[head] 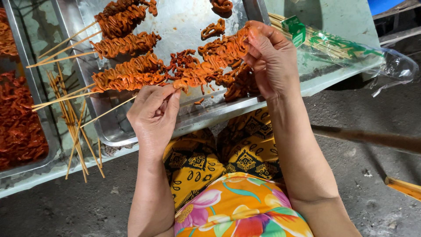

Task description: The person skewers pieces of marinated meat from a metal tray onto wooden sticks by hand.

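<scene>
Risk: left hand (154, 115) pinching the skewer (206, 66), right hand (271, 59) clamped on its far meat; hidden tip may, seemingly, prick fingers.

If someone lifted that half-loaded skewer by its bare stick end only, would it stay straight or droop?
The skewer would probably sag: its stick looks thin, the orange meat is bunched thick along it, and both the left hand and right hand support it. The meat looks wet and glossy, so likely slippery. Loose folds hanging below suggest pieces may flop or slide.
</scene>
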